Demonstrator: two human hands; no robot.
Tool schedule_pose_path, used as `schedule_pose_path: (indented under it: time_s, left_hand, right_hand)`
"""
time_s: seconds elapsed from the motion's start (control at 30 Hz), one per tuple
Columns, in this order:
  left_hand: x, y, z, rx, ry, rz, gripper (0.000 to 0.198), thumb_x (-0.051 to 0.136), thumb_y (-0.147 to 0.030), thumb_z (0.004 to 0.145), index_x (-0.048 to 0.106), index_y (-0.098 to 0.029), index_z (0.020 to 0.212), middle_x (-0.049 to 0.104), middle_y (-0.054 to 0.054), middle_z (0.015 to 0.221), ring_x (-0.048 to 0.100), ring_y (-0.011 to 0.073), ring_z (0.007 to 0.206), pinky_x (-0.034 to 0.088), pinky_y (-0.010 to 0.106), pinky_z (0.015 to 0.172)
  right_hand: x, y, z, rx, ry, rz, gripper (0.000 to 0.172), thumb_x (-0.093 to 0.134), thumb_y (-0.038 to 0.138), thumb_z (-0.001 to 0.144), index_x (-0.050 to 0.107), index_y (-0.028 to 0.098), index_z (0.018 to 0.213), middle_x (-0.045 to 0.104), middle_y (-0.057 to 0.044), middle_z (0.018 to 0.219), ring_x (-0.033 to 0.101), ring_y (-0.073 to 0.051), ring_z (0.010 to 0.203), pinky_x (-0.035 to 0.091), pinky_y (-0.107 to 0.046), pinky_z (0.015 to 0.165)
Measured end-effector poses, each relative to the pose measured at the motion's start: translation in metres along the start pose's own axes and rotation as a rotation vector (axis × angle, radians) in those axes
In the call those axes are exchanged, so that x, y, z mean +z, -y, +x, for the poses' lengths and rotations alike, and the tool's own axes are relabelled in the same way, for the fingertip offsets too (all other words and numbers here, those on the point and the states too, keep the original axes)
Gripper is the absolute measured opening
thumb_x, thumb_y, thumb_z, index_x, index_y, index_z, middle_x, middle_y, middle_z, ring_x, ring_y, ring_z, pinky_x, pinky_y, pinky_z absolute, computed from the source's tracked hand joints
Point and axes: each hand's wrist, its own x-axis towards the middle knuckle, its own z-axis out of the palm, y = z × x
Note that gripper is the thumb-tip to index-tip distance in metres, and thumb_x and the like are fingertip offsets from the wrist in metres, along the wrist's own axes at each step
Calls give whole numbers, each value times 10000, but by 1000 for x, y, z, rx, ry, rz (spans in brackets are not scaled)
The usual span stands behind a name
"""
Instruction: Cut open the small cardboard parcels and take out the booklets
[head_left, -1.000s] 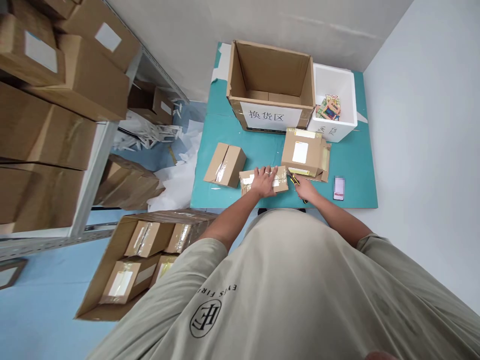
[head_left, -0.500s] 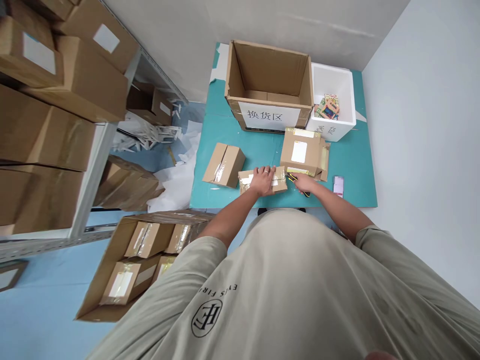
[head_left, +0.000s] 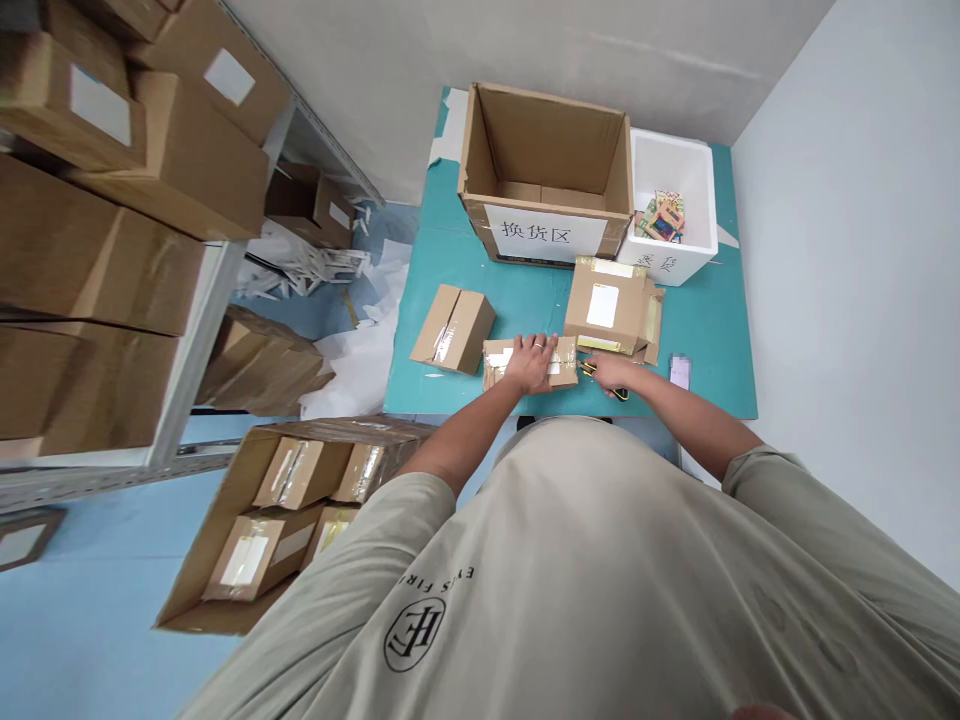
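On the teal table lies a small taped cardboard box, near the front edge. My left hand rests across its top with the fingers spread. A black and yellow utility knife is gripped in my right hand. Its front end is at the right end of the box; the blade is too small to make out. Just behind the right hand sits a larger carton with a white label and yellowish tape. Another closed carton sits to the left of the small box.
A big open cardboard box and a white foam box with colourful small packs stand at the back. A phone lies on the right. Left are shelves of cartons and a large floor box holding several smaller ones.
My right hand and the knife have shifted slightly, and the knife's front end sits a little lower along the box's right end. My left hand stays on the box. The whole view has moved slightly.
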Motion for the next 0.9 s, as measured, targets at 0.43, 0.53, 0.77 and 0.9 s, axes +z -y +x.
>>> schedule_pose_path:
  time_s: [0.43, 0.53, 0.77, 0.9]
  left_hand:
    - [6, 3, 2, 17, -15, -7, 1400, 856, -537, 739, 228, -120, 1919, 529, 321, 1738, 454, 556, 1545, 209, 660, 1344]
    - [4, 2, 1, 21, -12, 8, 1388, 851, -530, 732, 259, -84, 1905, 527, 334, 1727, 458, 550, 1537, 218, 654, 1342]
    - [3, 5, 3, 12, 8, 5, 1424, 861, -549, 751, 188, -122, 1932, 512, 311, 1778, 437, 549, 1600, 172, 649, 1381]
    - [5, 5, 4, 12, -1, 9, 1445, 894, -620, 791, 173, -126, 1942, 430, 322, 1861, 360, 547, 1706, 92, 672, 1433]
  right_hand:
    - [8, -10, -6, 46, 103, 211, 536, 625, 194, 1122, 701, 219, 1653, 810, -65, 813, 747, -237, 612, 600, -304, 625]
    - [13, -6, -2, 66, 65, 199, 598, 622, 187, 1111, 668, 220, 1707, 832, -75, 848, 766, -244, 646, 598, -301, 641]
    - [8, -20, -15, 38, 130, 146, 626, 624, 165, 1079, 708, 261, 1692, 830, -63, 816, 743, -247, 630, 593, -307, 629]
    - [2, -57, -39, 73, 21, 318, 706, 627, 260, 1142, 544, 334, 1840, 839, -48, 917, 717, -218, 643, 611, -292, 638]
